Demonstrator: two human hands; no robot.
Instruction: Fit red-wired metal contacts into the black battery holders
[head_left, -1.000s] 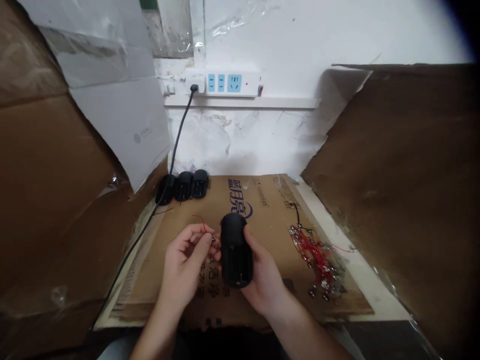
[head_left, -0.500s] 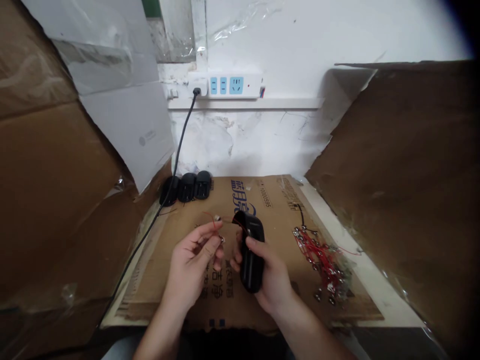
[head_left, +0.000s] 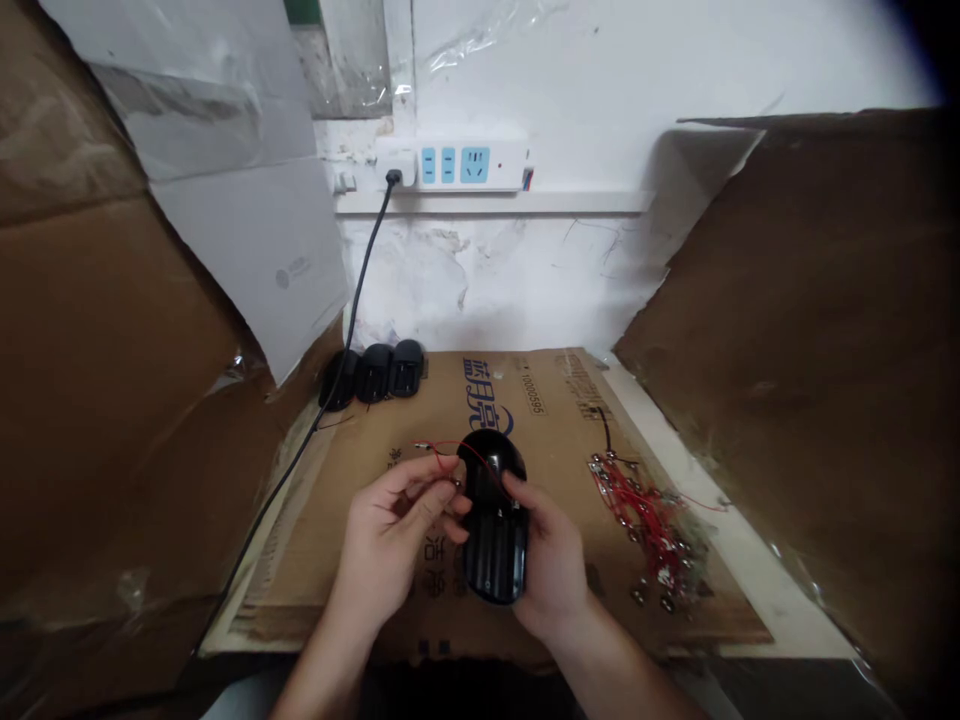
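My right hand [head_left: 551, 550] is closed round the right side of a black plastic housing [head_left: 491, 465], rounded at the top with ribbed troughs in its lower half. My left hand [head_left: 405, 510] pinches a thin red wire [head_left: 448, 443] near a small metal piece, just left of the housing. From there the wire loops over the rounded top and runs down toward my right thumb. A small end piece [head_left: 422, 445] sticks out above my left fingers. What exactly lies between those fingertips is partly hidden.
On the right lies a tangled heap of red wires with shiny metal contacts [head_left: 652, 530]. Three similar black housings [head_left: 375, 372] stand at the back left. A dark cable [head_left: 360, 270] hangs from the power strip [head_left: 472, 165] across the left side. Cardboard walls [head_left: 810, 380] flank the work surface.
The black housing has turned in my right hand, so its ribbed troughs now face up. My left hand has shifted slightly right, closer to it, still pinching the wire.
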